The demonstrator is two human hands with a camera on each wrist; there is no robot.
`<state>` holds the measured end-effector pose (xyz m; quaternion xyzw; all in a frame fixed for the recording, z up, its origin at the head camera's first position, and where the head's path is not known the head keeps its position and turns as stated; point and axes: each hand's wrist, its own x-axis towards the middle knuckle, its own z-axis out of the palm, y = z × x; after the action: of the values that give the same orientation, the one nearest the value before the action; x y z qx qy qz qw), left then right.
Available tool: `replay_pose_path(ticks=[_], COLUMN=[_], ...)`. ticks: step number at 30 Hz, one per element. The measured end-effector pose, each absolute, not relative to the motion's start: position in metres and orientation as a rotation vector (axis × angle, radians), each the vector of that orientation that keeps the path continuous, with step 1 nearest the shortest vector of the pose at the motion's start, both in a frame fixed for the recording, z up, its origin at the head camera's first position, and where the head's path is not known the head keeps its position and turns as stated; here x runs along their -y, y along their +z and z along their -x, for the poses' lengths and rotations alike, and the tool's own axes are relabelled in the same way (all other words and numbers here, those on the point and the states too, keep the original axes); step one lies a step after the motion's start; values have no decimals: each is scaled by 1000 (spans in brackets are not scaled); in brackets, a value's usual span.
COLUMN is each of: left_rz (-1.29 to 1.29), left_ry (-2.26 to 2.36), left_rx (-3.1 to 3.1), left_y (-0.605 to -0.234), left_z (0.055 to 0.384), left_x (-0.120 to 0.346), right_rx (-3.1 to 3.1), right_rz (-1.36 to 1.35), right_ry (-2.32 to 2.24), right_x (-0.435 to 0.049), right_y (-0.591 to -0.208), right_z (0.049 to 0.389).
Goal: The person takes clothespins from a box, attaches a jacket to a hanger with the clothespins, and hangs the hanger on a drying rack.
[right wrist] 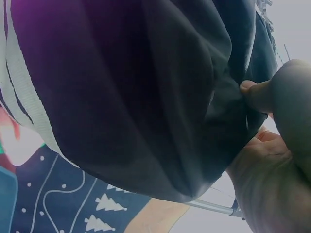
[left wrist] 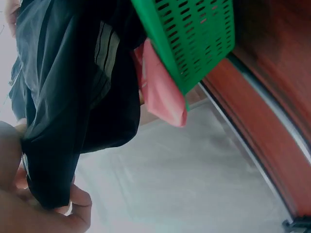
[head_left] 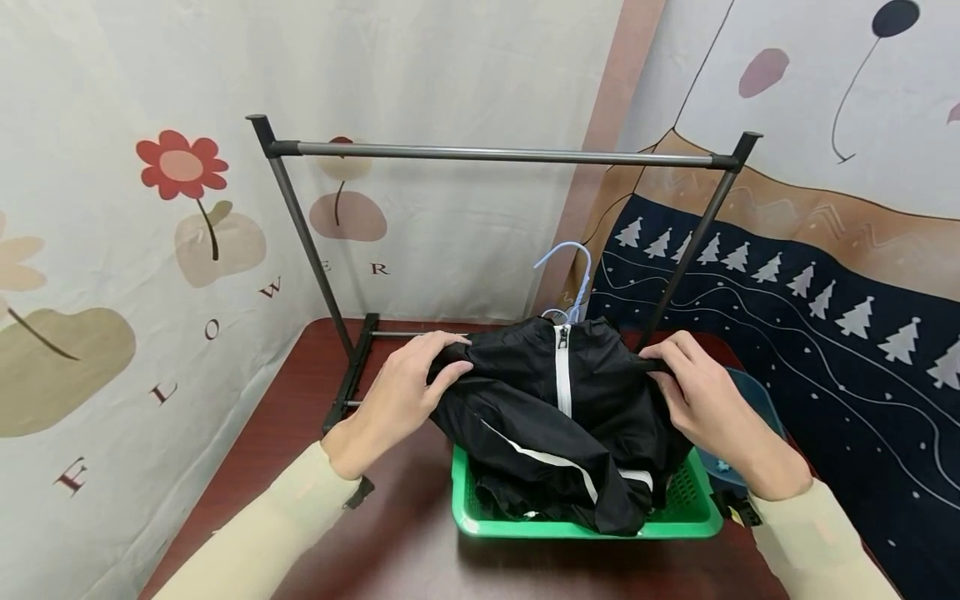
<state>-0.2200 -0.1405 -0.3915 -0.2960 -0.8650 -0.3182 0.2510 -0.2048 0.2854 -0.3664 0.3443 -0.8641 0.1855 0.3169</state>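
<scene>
A black jacket (head_left: 517, 400) with a white front zipper and white stripes hangs on a light blue hanger (head_left: 582, 279), whose hook stands up above the collar. My left hand (head_left: 401, 387) pinches the jacket's shoulder on the left, thumb below and fingers on top. On the other side, my right hand (head_left: 697, 396) pinches the opposite shoulder. Both wrist views show black fabric gathered between thumb and fingers. Beneath the jacket is a green basket (head_left: 585, 530), partly covered by it. A pink cloth (left wrist: 163, 92) sticks out beside the basket in the left wrist view.
Behind the jacket stands a metal clothes rack (head_left: 495, 154) with a bare top bar. A blue container (head_left: 753, 400) is partly hidden behind the right hand. The reddish-brown table (head_left: 375, 533) bears the basket and rack; printed curtains (head_left: 450, 75) hang behind and at the sides.
</scene>
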Motion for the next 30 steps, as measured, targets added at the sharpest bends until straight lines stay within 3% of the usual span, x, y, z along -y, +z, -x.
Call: replay_pose_path(ticks=[13,30], left_rz=[842,845], left_ry=[-522,-528], left_rx=[2171,2139], left_y=[-376,-380], left_z=[221,219], left_x=[134,135], right_rx=[2237,2261], right_rz=[-888,-876], right_ry=[513,555], right_x=[-282,-285], right_y=[-358,-359], right_z=[208,207])
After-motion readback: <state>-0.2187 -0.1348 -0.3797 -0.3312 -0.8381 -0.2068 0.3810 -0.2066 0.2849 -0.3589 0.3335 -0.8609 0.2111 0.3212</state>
